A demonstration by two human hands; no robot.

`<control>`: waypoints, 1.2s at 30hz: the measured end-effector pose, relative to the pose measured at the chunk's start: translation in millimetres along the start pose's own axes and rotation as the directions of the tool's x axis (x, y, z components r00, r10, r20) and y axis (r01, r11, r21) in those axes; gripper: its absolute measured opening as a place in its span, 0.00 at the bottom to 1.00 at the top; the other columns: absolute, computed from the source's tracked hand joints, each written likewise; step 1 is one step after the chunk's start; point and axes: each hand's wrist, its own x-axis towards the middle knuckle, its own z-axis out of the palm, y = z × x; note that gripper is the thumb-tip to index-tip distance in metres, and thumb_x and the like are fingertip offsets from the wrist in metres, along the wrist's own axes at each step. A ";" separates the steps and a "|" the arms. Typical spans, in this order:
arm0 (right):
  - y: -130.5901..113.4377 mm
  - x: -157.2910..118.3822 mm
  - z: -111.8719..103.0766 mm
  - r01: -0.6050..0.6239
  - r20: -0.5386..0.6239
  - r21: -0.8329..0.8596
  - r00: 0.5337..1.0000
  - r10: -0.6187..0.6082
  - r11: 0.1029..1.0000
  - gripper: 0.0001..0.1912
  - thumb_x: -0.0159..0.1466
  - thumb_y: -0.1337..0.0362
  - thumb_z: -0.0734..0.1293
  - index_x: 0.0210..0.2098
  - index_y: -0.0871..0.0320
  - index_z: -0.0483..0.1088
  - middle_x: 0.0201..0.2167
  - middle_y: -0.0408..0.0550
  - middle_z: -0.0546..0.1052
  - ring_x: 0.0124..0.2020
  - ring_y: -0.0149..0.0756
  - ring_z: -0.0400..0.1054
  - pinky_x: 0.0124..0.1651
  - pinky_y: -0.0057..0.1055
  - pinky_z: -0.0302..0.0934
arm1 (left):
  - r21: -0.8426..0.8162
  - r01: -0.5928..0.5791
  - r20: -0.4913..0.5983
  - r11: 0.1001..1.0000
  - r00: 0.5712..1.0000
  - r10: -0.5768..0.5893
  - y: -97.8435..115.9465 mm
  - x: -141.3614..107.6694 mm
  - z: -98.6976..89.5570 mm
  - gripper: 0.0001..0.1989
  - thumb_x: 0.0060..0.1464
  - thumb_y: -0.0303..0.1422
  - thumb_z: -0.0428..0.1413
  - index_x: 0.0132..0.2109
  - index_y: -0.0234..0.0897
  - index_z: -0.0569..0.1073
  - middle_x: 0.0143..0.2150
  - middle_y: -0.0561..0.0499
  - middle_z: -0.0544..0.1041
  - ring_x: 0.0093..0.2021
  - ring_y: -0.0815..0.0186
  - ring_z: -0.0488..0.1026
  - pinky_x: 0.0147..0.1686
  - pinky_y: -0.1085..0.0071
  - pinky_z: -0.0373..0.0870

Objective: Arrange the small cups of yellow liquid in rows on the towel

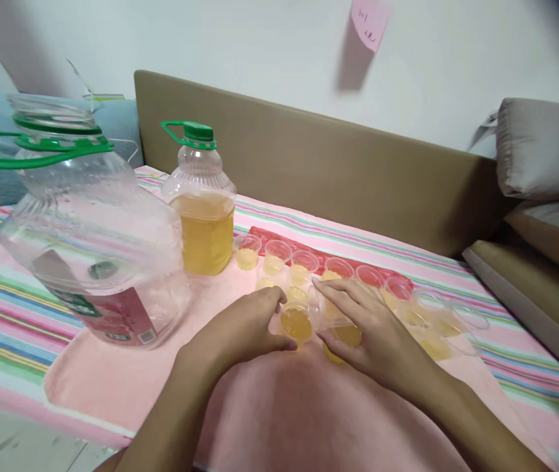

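Note:
In the middle of the head view a small clear plastic cup (pixel 296 324) of amber liquid stands between my hands. My left hand (pixel 260 321) curls around its left side, thumb near the front and index finger at the back. At the cup's right, my right hand (pixel 368 318) has thumb and fingers apart, their tips close to the rim; whether they touch it I cannot tell. Beneath the right palm another cup (pixel 348 335) of amber liquid is partly hidden. Behind stand rows of similar cups, among them a back-left cup (pixel 247 257) and a neighbouring cup (pixel 274 260).
A large open, nearly empty plastic jug (pixel 97 229) with a green handle looms at left. Behind it stands a green-capped jug (pixel 205 229), partly filled with amber liquid. A red strip (pixel 279 236) lies behind the cups. A pink cloth (pixel 112 380) covers striped bedding; cushions (pixel 545 151) are stacked right.

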 end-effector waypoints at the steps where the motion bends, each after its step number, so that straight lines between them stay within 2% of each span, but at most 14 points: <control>1: -0.3 0.2 0.0 0.001 -0.005 0.002 1.000 -0.001 1.000 0.33 0.69 0.67 0.68 0.71 0.46 0.59 0.61 0.53 0.72 0.63 0.52 0.66 0.60 0.57 0.65 | -0.003 -0.005 -0.003 1.000 1.000 0.005 0.0 0.6 0.5 0.25 0.48 0.44 0.68 0.51 0.41 0.75 0.50 0.45 0.82 0.48 0.48 0.79 0.43 0.59 0.70; 6: -0.7 0.6 0.3 0.009 -0.014 0.001 1.000 -0.009 1.000 0.32 0.70 0.66 0.68 0.71 0.47 0.59 0.61 0.53 0.72 0.62 0.51 0.66 0.60 0.55 0.66 | 0.028 0.004 0.012 1.000 1.000 -0.005 0.9 4.2 2.5 0.26 0.48 0.47 0.68 0.50 0.39 0.74 0.48 0.45 0.82 0.45 0.49 0.78 0.39 0.61 0.69; 17: -2.1 0.5 0.2 0.016 -0.039 -0.016 0.999 -0.016 1.000 0.32 0.71 0.65 0.67 0.72 0.49 0.59 0.61 0.53 0.72 0.62 0.50 0.67 0.60 0.54 0.66 | 0.032 -0.002 0.054 0.999 0.999 0.001 7.6 5.3 -0.9 0.21 0.49 0.44 0.65 0.45 0.40 0.71 0.41 0.49 0.79 0.39 0.55 0.75 0.35 0.64 0.64; 36: -2.4 3.7 3.1 0.049 -0.071 -0.023 0.996 -0.051 0.999 0.32 0.70 0.67 0.69 0.70 0.50 0.59 0.63 0.53 0.73 0.62 0.50 0.68 0.61 0.55 0.68 | 0.023 -0.011 0.061 1.000 0.998 0.010 5.4 5.1 -2.9 0.20 0.50 0.42 0.64 0.47 0.40 0.72 0.40 0.51 0.79 0.38 0.56 0.76 0.34 0.63 0.66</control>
